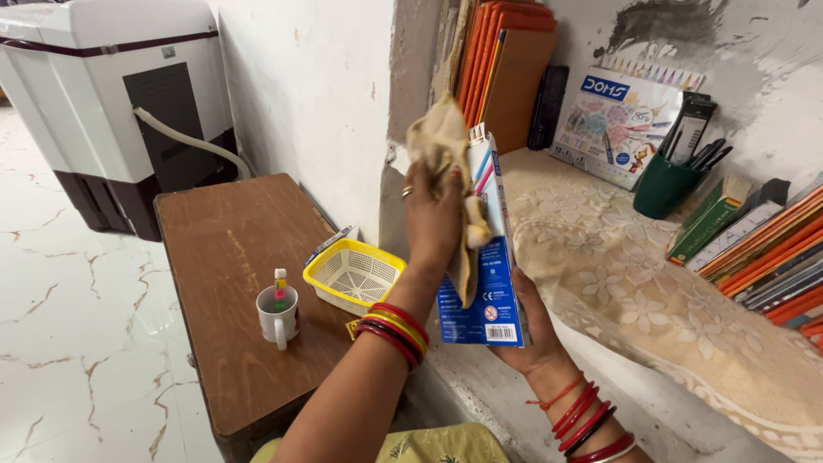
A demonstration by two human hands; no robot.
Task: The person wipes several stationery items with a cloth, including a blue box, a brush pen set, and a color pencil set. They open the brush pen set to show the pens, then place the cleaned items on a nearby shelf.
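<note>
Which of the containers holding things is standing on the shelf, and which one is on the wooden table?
The dark green cup with pens stands on the shelf, near the books. The white mug with a handle stands on the wooden table.

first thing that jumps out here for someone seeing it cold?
Centre frame: the left hand presses a crumpled beige cloth against a tall blue and white cardboard box, which the right hand grips from below, red and yellow bangles on both wrists. Below left, a yellow plastic mesh basket and a white mug sit on the brown wooden table. A green pen holder stands on the lace-covered shelf.
</note>
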